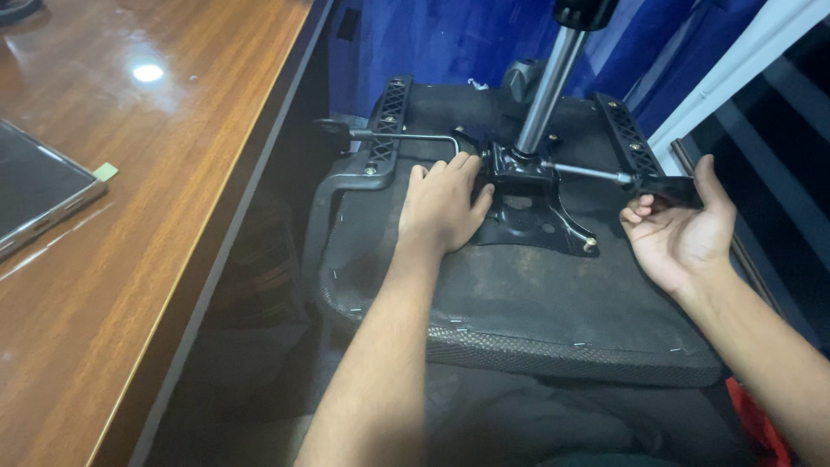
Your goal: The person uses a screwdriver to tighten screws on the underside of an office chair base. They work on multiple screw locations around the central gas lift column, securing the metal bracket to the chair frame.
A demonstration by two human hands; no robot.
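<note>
Head view, looking down on an upturned office chair seat [519, 294], black fabric underside facing up, staples dotted along the near edge. At centre, a black metal mechanism plate [527, 212] bolted to the seat, a shiny silver gas cylinder [549, 91] rising from it toward twelve o'clock and ending in a black cap at the top edge. Left hand [445, 207] lying flat, palm down, fingers spread narrow and pressed on the seat just at nine o'clock of the plate, fingertips touching the plate's edge; holding nothing, only bearing down. Right hand [679, 233] at three o'clock of the plate, palm up and half open, thumb raised, fingers curled loosely around the black paddle of a lever [666, 186]; thin silver rod of that lever running back from the paddle to the plate. A second thin lever rod [406, 137] reaching out from the plate toward ten o'clock, ending in a small black knob. Two black armrest brackets with lattice holes: one [387, 121] at ten o'clock of the plate, one [624, 134] at two o'clock. Brown wooden desk [130, 259] filling the nine o'clock side, glossy, a light reflected in it; a dark phone [35, 190] lying near its left edge. Blue cloth [415, 43] behind the chair at twelve o'clock. Something red [761, 424] at five o'clock, too little showing to tell what.
</note>
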